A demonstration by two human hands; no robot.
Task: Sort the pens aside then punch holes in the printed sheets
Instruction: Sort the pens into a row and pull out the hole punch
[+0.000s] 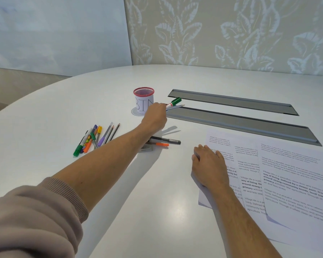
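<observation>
Left grip (155,116) pinching marker (174,102) and pencil (175,107), cup (144,101) at 9 o'clock; best tipped nose-down over rim. Right grip (209,164) spread flat on sheets (287,175).

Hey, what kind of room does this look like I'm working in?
Probably an office meeting room. The large white table has two long grey cable hatches set into it, with a patterned wall panel behind, and there are printed sheets and a labelled mesh pen cup.
</observation>
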